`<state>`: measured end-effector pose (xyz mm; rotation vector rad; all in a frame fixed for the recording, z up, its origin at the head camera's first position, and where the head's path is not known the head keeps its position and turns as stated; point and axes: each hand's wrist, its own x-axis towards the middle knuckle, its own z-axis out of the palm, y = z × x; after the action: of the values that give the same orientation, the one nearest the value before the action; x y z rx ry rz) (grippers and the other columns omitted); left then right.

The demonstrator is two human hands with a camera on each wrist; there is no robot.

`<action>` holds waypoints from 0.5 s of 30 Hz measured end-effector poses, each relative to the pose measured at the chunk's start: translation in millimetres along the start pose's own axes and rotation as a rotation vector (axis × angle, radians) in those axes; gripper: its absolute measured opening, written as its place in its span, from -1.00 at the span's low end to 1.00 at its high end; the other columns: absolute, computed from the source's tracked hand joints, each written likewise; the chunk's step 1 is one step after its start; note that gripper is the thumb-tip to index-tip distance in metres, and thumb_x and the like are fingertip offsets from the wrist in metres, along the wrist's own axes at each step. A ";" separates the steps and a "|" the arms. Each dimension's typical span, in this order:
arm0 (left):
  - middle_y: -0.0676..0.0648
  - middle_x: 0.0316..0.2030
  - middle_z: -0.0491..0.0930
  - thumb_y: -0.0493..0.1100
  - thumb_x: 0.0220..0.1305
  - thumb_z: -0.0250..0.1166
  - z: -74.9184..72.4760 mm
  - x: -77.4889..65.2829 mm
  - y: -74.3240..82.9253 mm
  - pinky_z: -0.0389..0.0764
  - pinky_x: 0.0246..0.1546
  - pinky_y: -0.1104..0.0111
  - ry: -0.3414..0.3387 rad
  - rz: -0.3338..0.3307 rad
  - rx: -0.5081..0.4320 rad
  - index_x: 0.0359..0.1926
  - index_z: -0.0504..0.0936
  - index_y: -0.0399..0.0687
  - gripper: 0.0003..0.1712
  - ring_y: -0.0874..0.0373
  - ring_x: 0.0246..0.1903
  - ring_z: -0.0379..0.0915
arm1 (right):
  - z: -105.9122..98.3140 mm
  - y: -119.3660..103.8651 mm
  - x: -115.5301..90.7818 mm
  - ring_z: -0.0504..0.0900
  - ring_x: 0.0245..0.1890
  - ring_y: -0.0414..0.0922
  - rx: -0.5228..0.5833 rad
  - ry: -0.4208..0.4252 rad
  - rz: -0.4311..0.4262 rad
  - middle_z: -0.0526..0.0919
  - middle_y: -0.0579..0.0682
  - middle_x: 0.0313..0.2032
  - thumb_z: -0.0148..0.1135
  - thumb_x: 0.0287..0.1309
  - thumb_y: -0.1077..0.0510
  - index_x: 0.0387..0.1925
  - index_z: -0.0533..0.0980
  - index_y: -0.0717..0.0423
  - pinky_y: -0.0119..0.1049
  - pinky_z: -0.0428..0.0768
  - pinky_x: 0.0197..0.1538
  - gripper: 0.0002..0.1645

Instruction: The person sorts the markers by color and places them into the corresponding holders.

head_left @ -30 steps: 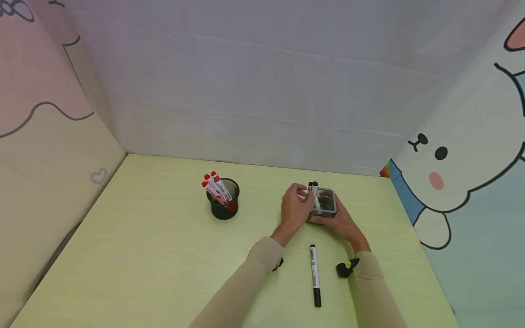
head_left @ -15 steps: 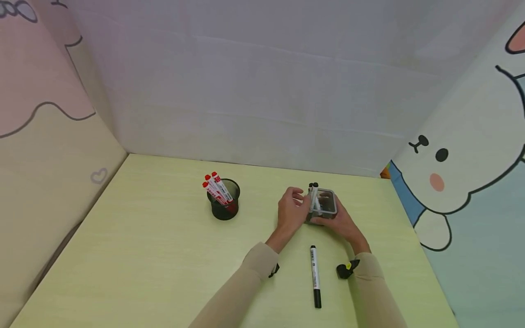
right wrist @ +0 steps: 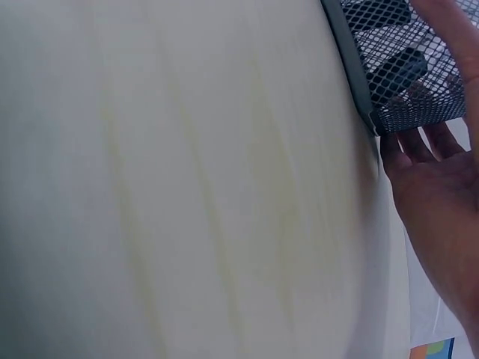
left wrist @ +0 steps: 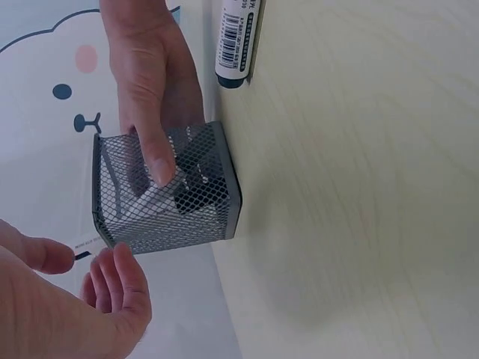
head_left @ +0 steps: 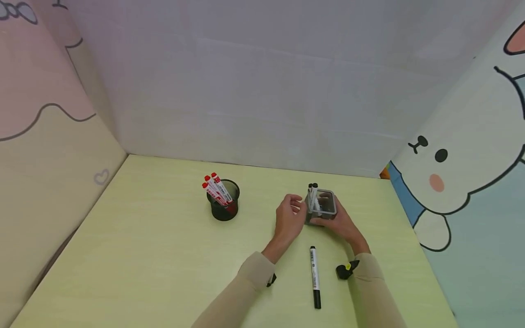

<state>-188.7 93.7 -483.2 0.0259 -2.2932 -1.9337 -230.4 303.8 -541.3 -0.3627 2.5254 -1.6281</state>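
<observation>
A square black mesh pen holder (head_left: 327,212) stands on the table at right, with two black-capped markers (head_left: 313,196) leaning in its left corner. My right hand (head_left: 343,224) grips it from the right, the thumb across its near wall in the left wrist view, where the mesh (left wrist: 198,213) shows dark marker ends through it. Just left of the holder is my left hand (head_left: 289,221), apart from it, its fingers loosely curled around nothing. Nearer me on the table lies one more white marker (head_left: 314,273), its black cap pointing away.
A round black mesh pen holder (head_left: 223,213) stands to the left with several red-capped markers (head_left: 217,187) in it. The pale yellow table (head_left: 135,255) ends at a white cloth (head_left: 262,100) behind, and cartoon-printed cloths flank both sides.
My left hand has let go of the markers in the square holder and drawn back to the left and toward me. The right hand and holder have stayed about where they were.
</observation>
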 end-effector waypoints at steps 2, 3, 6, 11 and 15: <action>0.03 -0.30 0.64 -0.20 0.38 0.27 -0.5 -4.2 0.7 0.57 -0.27 0.35 -0.006 -0.019 0.008 -0.03 0.61 -0.20 -0.78 0.24 -0.33 0.50 | 0.8 -0.1 -0.3 0.38 0.29 0.03 0.002 0.000 0.002 0.42 0.10 0.35 0.59 0.09 0.18 0.52 0.16 -0.07 -0.34 0.35 0.27 0.08; 0.03 -0.31 0.64 -0.20 0.37 0.28 -0.7 -6.2 1.2 0.57 -0.29 0.35 -0.012 -0.032 0.011 -0.03 0.62 -0.19 -0.78 0.24 -0.33 0.50 | 1.2 -0.5 -0.5 0.38 0.29 0.02 -0.001 0.001 0.007 0.42 0.10 0.35 0.59 0.08 0.17 0.52 0.16 -0.07 -0.33 0.34 0.28 0.08; 0.03 -0.32 0.64 -0.19 0.34 0.29 -1.0 -11.7 1.9 0.57 -0.32 0.35 -0.030 -0.051 0.009 -0.04 0.62 -0.17 -0.78 0.23 -0.34 0.51 | 2.0 -2.1 -0.6 0.37 0.29 0.01 -0.009 0.000 0.007 0.42 0.09 0.35 0.60 0.07 0.17 0.52 0.16 -0.07 -0.25 0.34 0.31 0.09; 0.01 -0.32 0.65 -0.19 0.35 0.29 -0.6 -18.1 2.8 0.59 -0.31 0.34 -0.054 -0.053 -0.006 -0.02 0.62 -0.24 -0.74 0.20 -0.32 0.54 | 1.5 -4.8 -0.4 0.38 0.30 0.03 -0.013 0.007 0.001 0.42 0.11 0.35 0.60 0.07 0.18 0.53 0.15 -0.08 -0.09 0.33 0.34 0.10; 0.00 -0.32 0.65 -0.22 0.34 0.30 -0.7 -23.5 2.3 0.60 -0.29 0.32 -0.061 -0.065 -0.009 0.00 0.61 -0.29 -0.72 0.19 -0.31 0.54 | 0.4 -4.2 -0.8 0.38 0.32 0.04 -0.013 0.008 0.001 0.42 0.11 0.36 0.60 0.07 0.18 0.53 0.14 -0.09 0.03 0.29 0.37 0.11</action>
<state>-165.1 95.9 -483.1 0.0413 -2.3503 -2.0034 -228.9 301.9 -537.7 -0.3567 2.5428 -1.6160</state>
